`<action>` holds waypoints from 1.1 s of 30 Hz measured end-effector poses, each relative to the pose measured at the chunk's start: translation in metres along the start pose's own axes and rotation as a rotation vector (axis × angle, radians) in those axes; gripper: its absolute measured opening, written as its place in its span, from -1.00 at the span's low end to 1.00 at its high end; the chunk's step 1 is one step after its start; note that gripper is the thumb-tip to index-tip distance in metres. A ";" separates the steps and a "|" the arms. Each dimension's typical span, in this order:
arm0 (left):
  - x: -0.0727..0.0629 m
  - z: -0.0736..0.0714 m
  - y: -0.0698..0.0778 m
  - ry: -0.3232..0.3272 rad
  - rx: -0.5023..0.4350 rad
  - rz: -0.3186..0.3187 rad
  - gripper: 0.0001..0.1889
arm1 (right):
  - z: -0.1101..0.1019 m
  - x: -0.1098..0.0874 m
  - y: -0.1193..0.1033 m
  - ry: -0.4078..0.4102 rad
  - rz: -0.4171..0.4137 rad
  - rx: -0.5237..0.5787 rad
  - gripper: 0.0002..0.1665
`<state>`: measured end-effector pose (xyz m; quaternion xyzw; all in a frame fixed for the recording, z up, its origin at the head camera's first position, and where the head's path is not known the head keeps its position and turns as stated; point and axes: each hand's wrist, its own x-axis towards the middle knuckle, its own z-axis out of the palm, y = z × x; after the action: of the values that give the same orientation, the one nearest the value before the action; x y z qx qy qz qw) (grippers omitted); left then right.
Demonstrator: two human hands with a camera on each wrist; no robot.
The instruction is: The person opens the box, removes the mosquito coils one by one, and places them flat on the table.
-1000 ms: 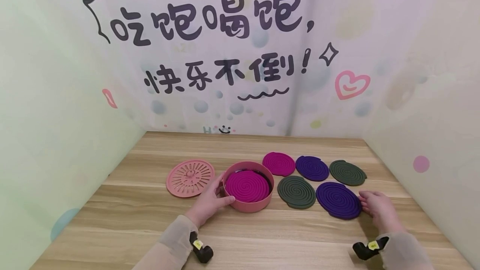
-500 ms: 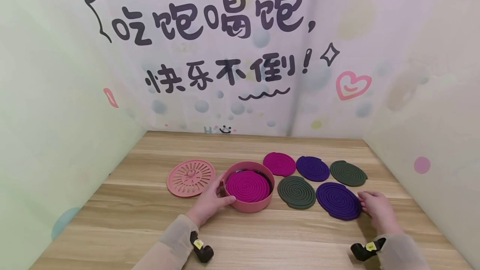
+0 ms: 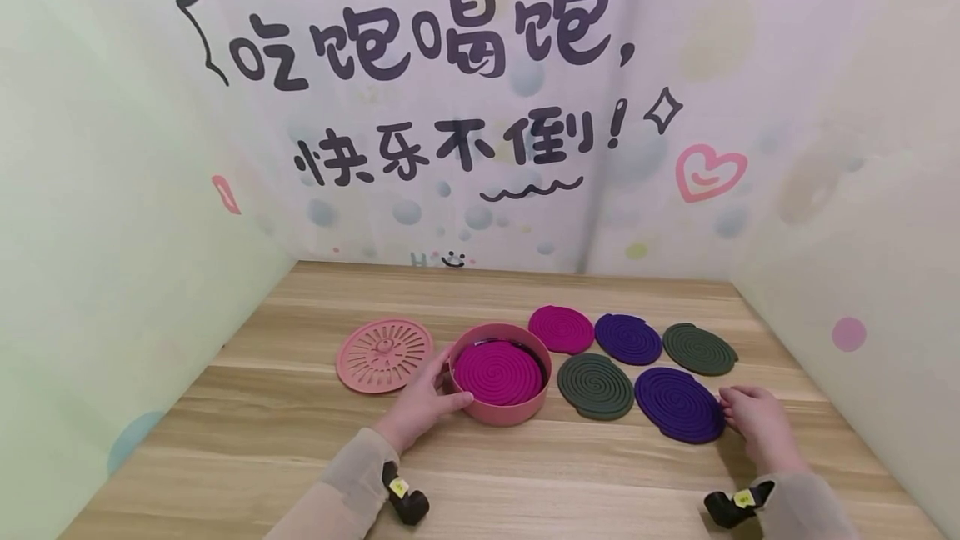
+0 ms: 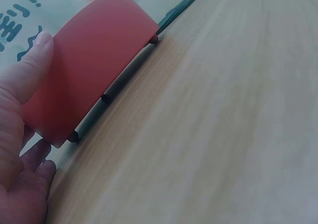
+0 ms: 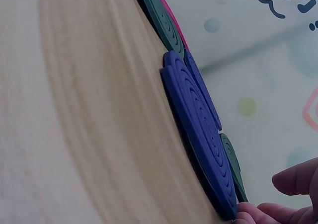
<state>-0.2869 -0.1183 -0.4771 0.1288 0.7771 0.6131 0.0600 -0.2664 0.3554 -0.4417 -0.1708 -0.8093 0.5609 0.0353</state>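
1. Round pink box [image 3: 501, 415]: smooth, matte wall; near the table's middle, well in from the left and right edges.
2. Magenta coil [image 3: 495, 372]: ribbed spiral disc, lying inside the box over a dark interior.
3. Left hand [image 3: 422, 403]: clamped on the box at its left side, thumb against the near wall, fingers passing behind.
4. Front blue coil [image 3: 679, 405]: flat, tightly wound spiral with raised ridges; on the table toward the right edge.
5. Right hand [image 3: 759, 425]: fingertips touching that coil's right rim; thumb apart from the fingers.
6. Front green coil [image 3: 596, 387]: same ribbed pattern, between the box and the front blue coil.
7. Back row, nearer the far edge: second magenta coil [image 3: 561, 329], back blue coil [image 3: 628, 338], back green coil [image 3: 701, 348].
8. Pink lid [image 3: 385, 355]: thin disc, pierced with radiating slots; toward the left edge.
9. Table [image 3: 555, 482]: pale wood grain.
10. Left wrist view alone: small rounded feet [image 4: 73, 136] lifting the box off the table.
11. Right wrist view alone: the front blue coil's edge-on profile, with dark shadow along its underside.
12. Head view alone: the lid and the box's contents.
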 end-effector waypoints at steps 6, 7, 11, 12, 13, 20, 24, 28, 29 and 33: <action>-0.001 0.000 -0.003 0.008 -0.010 0.002 -0.06 | -0.001 0.000 -0.004 -0.005 0.004 0.027 -0.33; -0.001 0.000 -0.003 0.011 -0.008 0.005 -0.07 | 0.000 -0.001 -0.006 -0.004 -0.001 0.028 -0.33; -0.001 -0.002 -0.002 0.024 -0.006 0.005 -0.08 | 0.011 -0.005 -0.021 -0.012 -0.056 0.005 -0.34; -0.002 -0.002 -0.002 0.026 -0.003 0.006 -0.08 | 0.016 -0.006 -0.026 -0.018 -0.073 0.005 -0.36; -0.002 -0.002 -0.001 0.028 -0.001 0.006 -0.08 | 0.022 -0.007 -0.032 -0.029 -0.090 0.005 -0.36; -0.001 -0.001 0.000 0.009 0.000 -0.005 -0.05 | 0.078 -0.017 -0.069 -0.106 -0.145 0.069 -0.39; 0.000 0.000 -0.002 0.006 0.004 0.000 -0.04 | 0.108 -0.018 -0.085 -0.172 -0.182 0.109 -0.42; 0.001 0.000 -0.002 0.002 0.003 0.010 -0.05 | 0.135 -0.018 -0.097 -0.218 -0.214 0.141 -0.45; 0.001 0.000 -0.002 0.002 0.003 0.014 -0.05 | 0.142 -0.019 -0.100 -0.226 -0.220 0.152 -0.45; 0.003 0.000 -0.003 0.001 0.006 0.024 -0.05 | 0.167 -0.019 -0.110 -0.249 -0.218 0.179 -0.49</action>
<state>-0.2896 -0.1180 -0.4799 0.1382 0.7772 0.6117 0.0519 -0.3163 0.1655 -0.3992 -0.0075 -0.7680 0.6404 0.0107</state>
